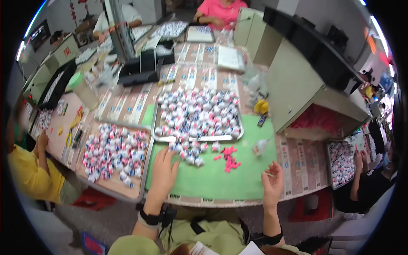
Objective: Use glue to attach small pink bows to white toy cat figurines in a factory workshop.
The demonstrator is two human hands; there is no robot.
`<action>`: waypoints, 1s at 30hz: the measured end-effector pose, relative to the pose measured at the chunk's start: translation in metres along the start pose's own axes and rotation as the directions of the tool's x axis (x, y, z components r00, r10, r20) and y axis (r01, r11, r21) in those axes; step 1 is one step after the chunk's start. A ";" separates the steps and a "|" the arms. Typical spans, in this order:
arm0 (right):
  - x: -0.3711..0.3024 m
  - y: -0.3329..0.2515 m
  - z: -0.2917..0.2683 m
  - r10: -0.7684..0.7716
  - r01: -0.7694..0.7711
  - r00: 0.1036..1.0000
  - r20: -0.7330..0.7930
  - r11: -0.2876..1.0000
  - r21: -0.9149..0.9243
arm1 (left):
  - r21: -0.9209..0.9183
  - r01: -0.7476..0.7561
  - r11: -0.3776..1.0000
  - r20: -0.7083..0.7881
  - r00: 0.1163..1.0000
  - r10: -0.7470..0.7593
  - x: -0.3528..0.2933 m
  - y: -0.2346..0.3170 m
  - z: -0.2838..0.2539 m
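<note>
My left hand (pixel 165 169) rests over the green mat (pixel 199 185), its fingers stretched out beside a small group of white pieces with pink and blue marks (pixel 187 152). Nothing shows in its grasp. On the right, my right hand (pixel 273 180) hovers above the mat's edge, fingers loosely curled and thumb apart, with nothing seen in it. Between the hands lies a scatter of small pink pieces (pixel 230 159). A small clear bottle (pixel 259 147) stands near my right hand. Beyond them, a metal tray (pixel 204 139) is heaped with the same white pieces.
A second tray (pixel 143 178) of such pieces sits at left. Behind are a black holder (pixel 140 75), a bottle with green lid (pixel 83 91) and a white box (pixel 230 58). A pale cabinet (pixel 306 102) bounds the right. Co-workers sit around, one in yellow (pixel 36 172).
</note>
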State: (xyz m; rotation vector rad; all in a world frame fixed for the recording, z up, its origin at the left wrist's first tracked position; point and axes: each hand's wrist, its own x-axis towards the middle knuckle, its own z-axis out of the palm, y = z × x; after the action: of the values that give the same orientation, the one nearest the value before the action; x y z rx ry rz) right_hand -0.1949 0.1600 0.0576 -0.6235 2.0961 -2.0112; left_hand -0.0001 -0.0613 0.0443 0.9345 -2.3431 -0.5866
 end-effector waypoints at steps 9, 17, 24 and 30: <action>0.050 0.010 0.015 0.098 -0.076 0.991 0.088 0.971 -0.225 | 0.088 0.038 0.995 -0.066 0.997 -0.032 0.014 -0.006 -0.008; 0.064 0.028 0.026 0.106 -0.083 0.985 0.135 0.983 -0.165 | -0.025 0.122 0.992 -0.028 0.992 -0.123 0.000 -0.005 -0.019; 0.073 0.021 0.031 0.122 -0.085 0.984 0.133 0.964 -0.253 | -0.285 0.242 0.927 0.060 0.970 -0.235 -0.008 0.018 -0.028; 0.082 0.035 0.020 0.103 -0.045 0.977 0.188 0.956 -0.291 | -0.442 0.283 0.851 0.188 0.957 -0.220 -0.028 0.040 -0.015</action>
State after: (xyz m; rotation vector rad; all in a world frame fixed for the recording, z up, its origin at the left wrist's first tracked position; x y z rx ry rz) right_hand -0.2668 0.1083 0.0351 -0.7460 2.2639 -1.5459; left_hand 0.0071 -0.0171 0.0689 0.9974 -2.0481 -1.2897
